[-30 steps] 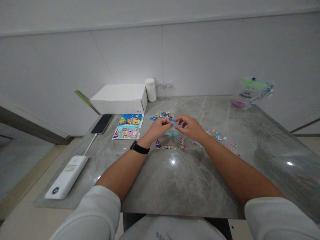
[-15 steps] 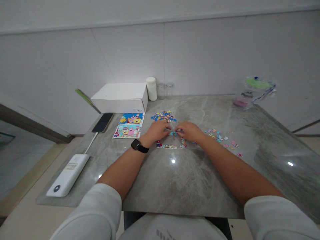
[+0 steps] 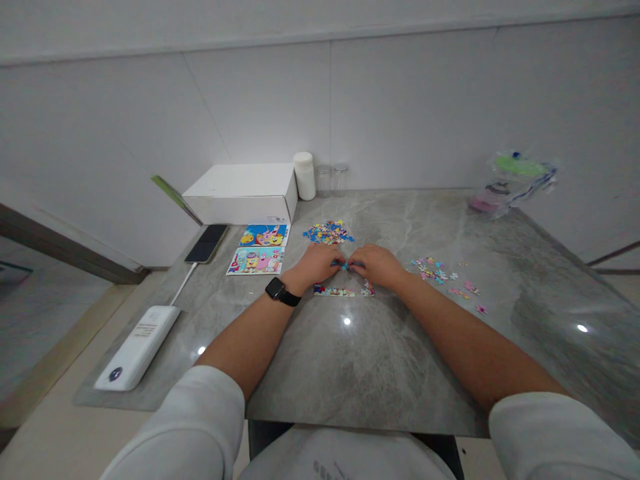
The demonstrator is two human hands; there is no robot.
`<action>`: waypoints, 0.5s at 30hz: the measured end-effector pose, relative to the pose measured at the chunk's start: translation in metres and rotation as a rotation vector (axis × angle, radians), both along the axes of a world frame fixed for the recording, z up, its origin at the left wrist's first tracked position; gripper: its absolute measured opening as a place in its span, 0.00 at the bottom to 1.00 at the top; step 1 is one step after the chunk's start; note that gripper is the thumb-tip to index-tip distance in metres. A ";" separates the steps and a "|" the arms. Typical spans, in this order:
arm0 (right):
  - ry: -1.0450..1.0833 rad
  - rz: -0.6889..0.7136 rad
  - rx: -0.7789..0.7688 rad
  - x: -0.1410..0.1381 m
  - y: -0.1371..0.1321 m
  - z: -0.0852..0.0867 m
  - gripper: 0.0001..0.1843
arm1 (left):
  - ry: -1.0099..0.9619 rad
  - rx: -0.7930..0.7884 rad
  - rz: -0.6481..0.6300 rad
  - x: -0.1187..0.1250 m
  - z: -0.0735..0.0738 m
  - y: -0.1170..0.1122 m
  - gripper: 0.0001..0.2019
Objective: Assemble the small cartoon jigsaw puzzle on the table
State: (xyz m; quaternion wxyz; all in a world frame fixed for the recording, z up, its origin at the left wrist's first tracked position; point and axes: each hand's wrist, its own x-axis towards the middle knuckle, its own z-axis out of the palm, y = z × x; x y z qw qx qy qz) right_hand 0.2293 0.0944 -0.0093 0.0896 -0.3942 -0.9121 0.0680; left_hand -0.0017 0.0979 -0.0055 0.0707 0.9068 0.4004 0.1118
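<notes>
My left hand (image 3: 321, 263), with a black watch (image 3: 276, 289) on its wrist, pinches small light-blue jigsaw puzzle pieces (image 3: 345, 266) at its fingertips. From the other side my right hand (image 3: 379, 265) is closed on the same small blue cluster; the fingers hide most of it. Just below the hands lies a partly joined puzzle border (image 3: 337, 292), its bottom strip and right corner showing. A heap of loose puzzle pieces (image 3: 329, 232) sits beyond my left hand, and paler scattered pieces (image 3: 433, 270) lie right of my right hand.
Two cartoon picture cards (image 3: 257, 261) lie left of my hands. Farther left are a phone (image 3: 207, 244) and a white cabled device (image 3: 137, 348). A white box (image 3: 240, 193), white bottle (image 3: 305, 177) and two glasses (image 3: 340, 180) stand behind; a plastic bag (image 3: 515, 183) is at back right.
My fingertips have drawn slightly closer together around the blue pieces, which now show less between them. Everything else on the table stays in place; the view has shifted a little.
</notes>
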 end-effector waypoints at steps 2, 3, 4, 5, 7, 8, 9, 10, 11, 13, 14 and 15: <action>0.006 -0.006 0.005 -0.002 -0.001 0.000 0.11 | 0.000 0.006 0.004 0.000 -0.001 0.000 0.12; 0.009 -0.002 0.007 -0.002 -0.002 0.000 0.11 | 0.002 0.005 0.007 0.000 -0.001 0.000 0.12; 0.011 0.005 0.010 -0.003 -0.002 -0.001 0.11 | 0.004 0.003 0.010 0.000 -0.001 0.000 0.12; 0.010 0.013 0.014 -0.004 -0.003 -0.001 0.11 | 0.005 0.001 0.011 0.000 -0.001 0.000 0.12; 0.002 0.021 0.021 -0.005 -0.003 -0.002 0.10 | 0.005 -0.006 0.010 0.001 0.000 0.000 0.12; -0.003 0.020 0.024 -0.005 -0.003 -0.003 0.10 | 0.004 -0.008 0.010 0.001 0.000 -0.001 0.12; -0.008 0.019 0.027 -0.005 -0.003 -0.003 0.10 | 0.003 -0.008 0.010 0.001 0.001 -0.001 0.12; -0.013 0.018 0.029 -0.005 -0.003 -0.003 0.10 | 0.003 -0.008 0.010 0.001 0.001 -0.001 0.13; -0.019 0.018 0.031 -0.005 -0.003 -0.003 0.10 | 0.002 -0.007 0.008 0.001 0.001 -0.001 0.13; -0.027 0.017 0.035 -0.005 -0.003 -0.002 0.11 | -0.004 -0.005 -0.001 0.001 0.002 -0.002 0.12; -0.029 0.015 0.038 -0.005 -0.004 -0.002 0.11 | -0.008 -0.004 -0.005 0.001 0.002 -0.002 0.12; -0.028 0.013 0.041 -0.006 -0.005 -0.001 0.11 | -0.013 -0.004 -0.007 0.001 0.002 -0.002 0.13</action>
